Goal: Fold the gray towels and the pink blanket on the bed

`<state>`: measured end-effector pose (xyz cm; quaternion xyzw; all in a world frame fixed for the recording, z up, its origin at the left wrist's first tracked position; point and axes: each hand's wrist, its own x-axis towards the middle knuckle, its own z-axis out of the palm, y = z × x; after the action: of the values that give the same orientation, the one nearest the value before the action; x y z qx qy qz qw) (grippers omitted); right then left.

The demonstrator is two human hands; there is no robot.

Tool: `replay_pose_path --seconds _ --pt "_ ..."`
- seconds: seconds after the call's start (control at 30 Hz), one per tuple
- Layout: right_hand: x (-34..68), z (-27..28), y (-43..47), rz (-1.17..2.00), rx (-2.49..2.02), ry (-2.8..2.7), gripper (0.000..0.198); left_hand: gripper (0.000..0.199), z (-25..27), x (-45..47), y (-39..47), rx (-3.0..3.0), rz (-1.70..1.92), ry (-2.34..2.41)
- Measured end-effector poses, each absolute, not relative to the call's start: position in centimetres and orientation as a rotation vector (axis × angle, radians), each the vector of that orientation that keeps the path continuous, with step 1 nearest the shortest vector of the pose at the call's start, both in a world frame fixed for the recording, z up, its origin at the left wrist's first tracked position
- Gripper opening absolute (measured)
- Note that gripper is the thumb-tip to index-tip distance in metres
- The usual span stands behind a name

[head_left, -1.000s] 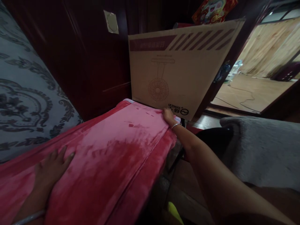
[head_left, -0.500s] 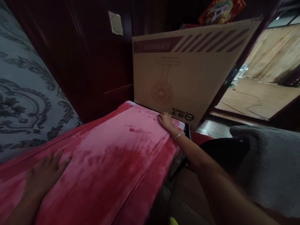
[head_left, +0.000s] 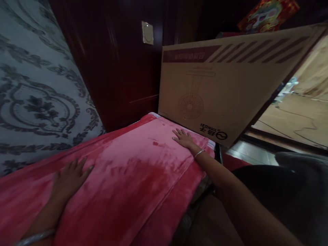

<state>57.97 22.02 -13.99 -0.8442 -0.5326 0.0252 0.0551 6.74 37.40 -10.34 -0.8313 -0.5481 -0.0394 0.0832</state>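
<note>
A plush red-pink cloth (head_left: 133, 164) lies spread over a long flat surface, with lighter and darker patches in its pile and a pale edge at the far end. On its left part rests my left hand (head_left: 70, 179), palm down with the fingers apart, holding nothing. My right hand (head_left: 183, 138) lies flat near the cloth's far edge, fingers spread, a thin bracelet at the wrist. Both palms touch the cloth. What supports the cloth is mostly hidden beneath it.
Just beyond the cloth's far end stands a large cardboard box (head_left: 230, 92) printed with a fan drawing. Patterned wallpaper (head_left: 43, 102) and a dark red wooden panel (head_left: 123, 68) border the left side. At the right are a dark chair-like shape (head_left: 269, 184) and a doorway onto a tan floor (head_left: 297, 116).
My right hand's fingers have gone from curled at the cloth's far edge to spread flat, slightly nearer me. My left hand stays flat on the cloth. The view has turned a little left.
</note>
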Motion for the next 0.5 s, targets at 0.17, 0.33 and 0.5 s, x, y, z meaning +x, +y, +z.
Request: replay_pose_path --seconds 0.17,0.33,0.5 --pt "57.7 -13.6 21.5 0.143 -2.594 -1.607 0.066 0.07 -10.5 7.2 37.4 -2.503 -0.133 -1.699" --pt "54.9 -12.3 21.8 0.084 -2.623 -1.507 0.066 0.076 -9.5 7.0 36.4 -2.627 -0.087 -1.907" --pt "46.0 -12.9 22.0 -0.08 -2.201 -1.925 0.064 0.073 -8.5 5.1 31.4 -2.78 -0.216 -1.793"
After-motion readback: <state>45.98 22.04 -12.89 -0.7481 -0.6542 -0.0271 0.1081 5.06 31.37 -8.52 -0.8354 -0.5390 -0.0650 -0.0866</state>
